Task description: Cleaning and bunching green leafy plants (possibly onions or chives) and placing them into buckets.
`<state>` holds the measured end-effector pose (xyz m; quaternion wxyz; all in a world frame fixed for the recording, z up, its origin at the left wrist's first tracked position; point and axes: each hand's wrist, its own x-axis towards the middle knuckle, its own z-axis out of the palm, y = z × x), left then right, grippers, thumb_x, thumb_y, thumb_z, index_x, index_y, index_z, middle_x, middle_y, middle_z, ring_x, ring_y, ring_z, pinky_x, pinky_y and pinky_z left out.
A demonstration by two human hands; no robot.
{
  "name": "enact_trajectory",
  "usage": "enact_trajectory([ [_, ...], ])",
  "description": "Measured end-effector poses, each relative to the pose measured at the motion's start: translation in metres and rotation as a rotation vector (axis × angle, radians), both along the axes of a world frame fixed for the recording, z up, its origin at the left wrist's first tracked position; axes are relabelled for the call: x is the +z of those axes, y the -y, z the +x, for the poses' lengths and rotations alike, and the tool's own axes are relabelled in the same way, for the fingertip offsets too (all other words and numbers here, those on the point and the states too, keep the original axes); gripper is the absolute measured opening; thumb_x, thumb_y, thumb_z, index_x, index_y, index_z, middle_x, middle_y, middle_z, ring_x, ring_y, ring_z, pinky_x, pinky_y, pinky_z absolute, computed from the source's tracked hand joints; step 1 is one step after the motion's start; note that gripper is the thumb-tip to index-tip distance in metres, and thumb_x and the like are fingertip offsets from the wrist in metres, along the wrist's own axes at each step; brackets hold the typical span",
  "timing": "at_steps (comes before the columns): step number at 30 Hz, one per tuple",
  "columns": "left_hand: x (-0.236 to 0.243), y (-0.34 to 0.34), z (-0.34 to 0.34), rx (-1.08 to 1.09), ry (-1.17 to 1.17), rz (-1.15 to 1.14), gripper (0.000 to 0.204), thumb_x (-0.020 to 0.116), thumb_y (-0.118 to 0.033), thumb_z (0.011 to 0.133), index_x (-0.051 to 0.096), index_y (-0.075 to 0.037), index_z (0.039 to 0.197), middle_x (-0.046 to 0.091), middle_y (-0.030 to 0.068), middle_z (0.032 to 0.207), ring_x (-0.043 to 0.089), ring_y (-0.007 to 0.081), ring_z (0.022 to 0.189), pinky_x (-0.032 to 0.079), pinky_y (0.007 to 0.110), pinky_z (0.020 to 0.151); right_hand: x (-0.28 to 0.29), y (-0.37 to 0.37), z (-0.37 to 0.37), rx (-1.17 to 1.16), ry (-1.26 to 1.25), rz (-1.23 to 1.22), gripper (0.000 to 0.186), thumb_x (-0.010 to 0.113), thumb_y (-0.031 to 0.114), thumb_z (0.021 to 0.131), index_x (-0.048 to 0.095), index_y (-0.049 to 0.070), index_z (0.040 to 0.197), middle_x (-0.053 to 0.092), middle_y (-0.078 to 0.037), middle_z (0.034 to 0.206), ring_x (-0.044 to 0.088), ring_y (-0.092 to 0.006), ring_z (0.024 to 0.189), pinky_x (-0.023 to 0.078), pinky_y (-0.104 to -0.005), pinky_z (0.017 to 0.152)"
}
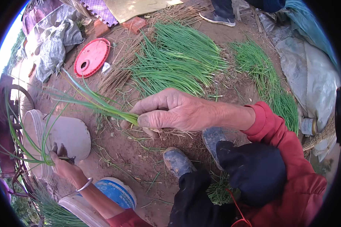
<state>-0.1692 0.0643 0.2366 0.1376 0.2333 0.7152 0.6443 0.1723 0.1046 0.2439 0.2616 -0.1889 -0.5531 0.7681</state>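
Near the middle, my right hand (178, 111) is closed on a small bunch of green onions (113, 109), pinched between thumb and fingers close to the root ends. Their thin leaves stretch out to the left. My left hand (68, 164), with a bracelet on its wrist, is at the lower left by a white bucket (72, 134) lying on its side. A few green onions (34, 157) fan out from its fingers. Beyond my right hand, a large pile of green onions (178, 56) lies on the ground, leaves to the left and root ends to the right.
A second row of green leaves (267, 75) lies at the right, beside a plastic sheet (307, 64). A red lid (92, 57) rests at the upper left. A blue-and-white bucket (115, 191) stands by my left forearm. Another person's shoe (218, 18) shows at the top.
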Motion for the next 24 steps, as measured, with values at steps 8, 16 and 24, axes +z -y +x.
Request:
enact_trajectory([
  [8, -0.171, 0.037, 0.177, -0.706, 1.055, -0.178, 0.029, 0.047, -0.025, 0.096, 0.054, -0.002, 0.112, 0.051, -0.0004, 0.082, 0.042, 0.0087, 0.063, 0.039, 0.024, 0.060, -0.156, -0.002, 0.018, -0.342, 0.420, -0.262, 0.027, 0.055, 0.025, 0.092, 0.062, 0.001, 0.101, 0.057, 0.000, 0.076, 0.050, -0.0077, 0.065, 0.040, -0.0229, 0.055],
  [16, -0.201, 0.049, 0.245, -0.675, 1.119, -0.215, 0.026, 0.063, -0.023, 0.089, 0.060, -0.005, 0.108, 0.059, -0.0017, 0.085, 0.048, 0.0057, 0.067, 0.039, 0.021, 0.056, -0.196, 0.034, 0.039, -0.369, 0.586, -0.332, 0.021, 0.057, 0.022, 0.091, 0.063, 0.002, 0.089, 0.057, 0.000, 0.072, 0.051, -0.0066, 0.064, 0.042, -0.0235, 0.053],
  [24, -0.209, 0.065, 0.217, -0.540, 0.985, -0.227, 0.023, 0.057, -0.022, 0.092, 0.057, -0.005, 0.107, 0.060, 0.0033, 0.092, 0.058, 0.0137, 0.081, 0.050, 0.030, 0.070, -0.209, 0.063, 0.034, -0.421, 0.675, -0.227, 0.023, 0.059, 0.020, 0.086, 0.061, -0.003, 0.083, 0.058, -0.012, 0.060, 0.062, -0.0239, 0.058, 0.049, -0.0393, 0.057],
])
